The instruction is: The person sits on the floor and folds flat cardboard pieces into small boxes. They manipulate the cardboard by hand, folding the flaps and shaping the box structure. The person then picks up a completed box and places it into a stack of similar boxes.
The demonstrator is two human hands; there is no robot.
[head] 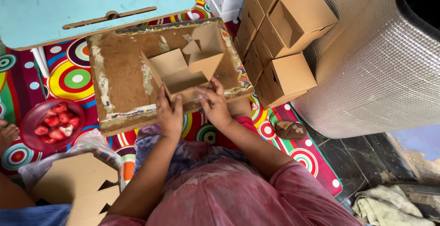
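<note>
Our left hand (169, 111) and right hand (214, 104) pinch the near edge of a half-folded cardboard box (183, 72), fingers pressed to its flap, on a worn brown board (121, 86) across our lap. Far right, we count about six finished boxes (282, 29) stacked against a silver quilted roll (376, 65). Left, one red bowl (32, 120) holds red pieces; flat cardboard blanks (75, 184) lie near.

I have one view only — head-worn, looking steeply down, close above the worn board (123, 88) resting before the lap.
</note>
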